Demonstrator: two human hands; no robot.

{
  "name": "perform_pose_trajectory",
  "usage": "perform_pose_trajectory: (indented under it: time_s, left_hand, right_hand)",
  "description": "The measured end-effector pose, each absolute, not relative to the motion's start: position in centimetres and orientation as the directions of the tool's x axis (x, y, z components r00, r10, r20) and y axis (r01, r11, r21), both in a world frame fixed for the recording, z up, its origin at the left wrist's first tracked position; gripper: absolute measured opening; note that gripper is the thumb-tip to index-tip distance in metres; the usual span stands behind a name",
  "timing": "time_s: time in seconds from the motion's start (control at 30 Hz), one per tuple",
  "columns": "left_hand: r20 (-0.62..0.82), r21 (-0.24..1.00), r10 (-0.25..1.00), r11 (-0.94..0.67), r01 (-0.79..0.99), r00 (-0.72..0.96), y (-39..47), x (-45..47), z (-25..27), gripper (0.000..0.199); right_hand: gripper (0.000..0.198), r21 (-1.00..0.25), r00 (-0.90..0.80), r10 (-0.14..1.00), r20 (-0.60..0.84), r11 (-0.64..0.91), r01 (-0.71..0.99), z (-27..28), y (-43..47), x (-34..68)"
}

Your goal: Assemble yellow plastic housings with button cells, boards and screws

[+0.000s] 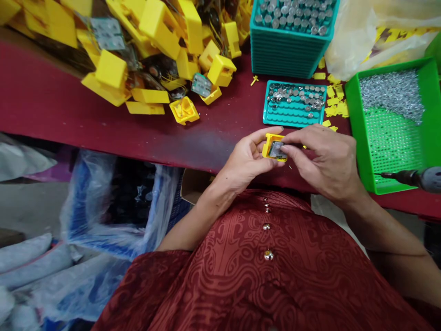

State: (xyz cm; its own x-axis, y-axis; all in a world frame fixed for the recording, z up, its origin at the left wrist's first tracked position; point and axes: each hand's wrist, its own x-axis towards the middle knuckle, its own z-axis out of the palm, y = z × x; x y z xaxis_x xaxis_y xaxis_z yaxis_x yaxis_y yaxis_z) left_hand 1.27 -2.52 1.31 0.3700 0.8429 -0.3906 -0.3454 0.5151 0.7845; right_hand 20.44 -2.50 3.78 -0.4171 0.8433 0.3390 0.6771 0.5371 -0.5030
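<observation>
My left hand (245,158) grips a small yellow plastic housing (266,151) just over the table's near edge, its open side facing up. Inside the housing sits a grey, flat part with a dark edge (276,150); its exact kind is unclear. The thumb and forefinger of my right hand (319,158) are closed at the right side of that part and touch it. Whether they pinch anything else is hidden. Beyond my hands lies a teal tray (292,120) with button cells (288,93) in its rows.
A teal tray stack (287,55) holds more cells. Yellow housings (160,27) are heaped at the back left. At right, a green basket (354,115) contains screws (392,92), with a power screwdriver (427,179) over its near edge. A plastic-lined blue crate (77,202) is below left.
</observation>
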Motion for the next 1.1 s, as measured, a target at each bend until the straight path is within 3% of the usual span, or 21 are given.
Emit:
perform_pose_trajectory:
  time_s: [0.2, 0.3, 0.47, 0.73, 0.9, 1.1]
  left_hand:
    - [-0.377, 0.788, 0.849, 0.504, -0.353, 0.37, -2.7, 0.9, 1.9, 0.051]
    - [-0.376, 0.782, 0.854, 0.501, -0.371, 0.36, -2.8, 0.9, 1.9, 0.049]
    - [-0.384, 0.739, 0.844, 0.524, -0.423, 0.375, -3.0, 0.7, 2.0, 0.043]
    - [-0.443, 0.731, 0.823, 0.561, -0.389, 0.355, -3.5, 1.1, 1.9, 0.041]
    - [-0.398, 0.775, 0.864, 0.496, -0.391, 0.308, -3.7, 1.3, 1.4, 0.044]
    - [-0.372, 0.748, 0.853, 0.509, -0.426, 0.366, -3.7, 1.1, 0.8, 0.049]
  right_hand:
    - [0.02, -0.378, -0.476, 0.748, 0.462, 0.652, 0.657, 4.5, -2.5, 20.2]
    - [0.021, -0.422, -0.408, 0.753, 0.516, 0.638, 0.645, 4.4, -2.7, 19.8]
    - [0.011, -0.451, -0.329, 0.781, 0.531, 0.589, 0.67, 3.8, -2.8, 19.6]
    - [0.009, -0.294, -0.462, 0.727, 0.509, 0.651, 0.7, 4.0, -2.6, 20.1]
    - [0.014, -0.327, -0.479, 0.731, 0.486, 0.66, 0.676, 3.7, -2.6, 20.2]
    - [0.006, -0.315, -0.514, 0.645, 0.565, 0.745, 0.588, 3.4, -2.2, 20.7]
